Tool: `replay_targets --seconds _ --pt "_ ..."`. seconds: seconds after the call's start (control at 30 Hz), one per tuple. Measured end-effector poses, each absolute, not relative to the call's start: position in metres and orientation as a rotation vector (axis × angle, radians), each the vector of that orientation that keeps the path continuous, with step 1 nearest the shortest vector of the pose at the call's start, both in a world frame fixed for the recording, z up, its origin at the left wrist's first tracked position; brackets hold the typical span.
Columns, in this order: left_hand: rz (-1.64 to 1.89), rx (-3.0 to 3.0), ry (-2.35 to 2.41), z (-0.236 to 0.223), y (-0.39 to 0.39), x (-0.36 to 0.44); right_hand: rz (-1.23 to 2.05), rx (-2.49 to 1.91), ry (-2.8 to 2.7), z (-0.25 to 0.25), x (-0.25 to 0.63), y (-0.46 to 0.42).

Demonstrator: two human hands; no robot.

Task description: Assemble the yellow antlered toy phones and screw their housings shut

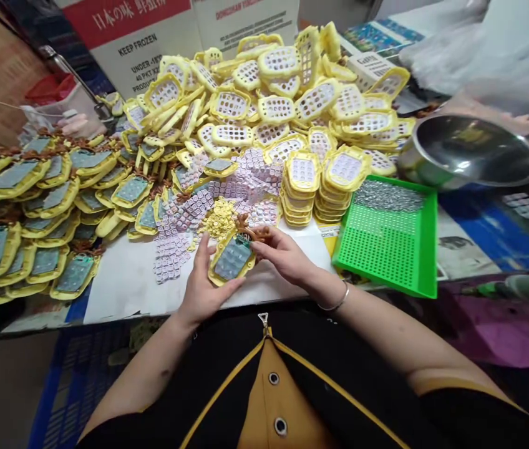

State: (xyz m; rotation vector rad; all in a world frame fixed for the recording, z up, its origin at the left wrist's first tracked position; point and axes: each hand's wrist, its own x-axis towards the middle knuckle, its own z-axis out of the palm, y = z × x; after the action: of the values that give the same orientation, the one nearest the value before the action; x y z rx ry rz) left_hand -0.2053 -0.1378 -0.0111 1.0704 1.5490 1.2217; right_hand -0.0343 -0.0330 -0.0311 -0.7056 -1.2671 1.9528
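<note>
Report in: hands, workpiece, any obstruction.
Left hand grips rounded yellow plastic casing with grey panel. Right hand pinches brown branched plastic piece at casing's top. Close beyond: heap of small round yellow plastic pieces.

A white carton (152, 68) with a red band and the words "KEEP FROZEN" stands at the top left of centre. A red container (49, 90) sits at upper left. At upper right, pale plastic wrapping (461, 56) lies above a shiny metal bowl (475, 146). A blue plastic crate (75, 386) fills the lower left; something magenta (503, 324) shows at right.
</note>
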Motion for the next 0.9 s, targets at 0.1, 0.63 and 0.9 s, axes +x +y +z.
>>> replay_targets --seconds 0.1,0.63,0.9 --pt "1.031 0.698 1.023 -0.018 -0.13 -0.202 2.004 -0.665 -1.439 -0.021 -0.021 -0.031" --pt "1.006 0.398 0.57 -0.026 -0.118 -0.195 -0.368 -1.139 -2.217 -0.019 0.049 0.055" --pt "1.307 0.522 0.859 -0.011 -0.111 -0.198 -0.202 -0.697 -2.434 -0.025 0.039 -0.021"
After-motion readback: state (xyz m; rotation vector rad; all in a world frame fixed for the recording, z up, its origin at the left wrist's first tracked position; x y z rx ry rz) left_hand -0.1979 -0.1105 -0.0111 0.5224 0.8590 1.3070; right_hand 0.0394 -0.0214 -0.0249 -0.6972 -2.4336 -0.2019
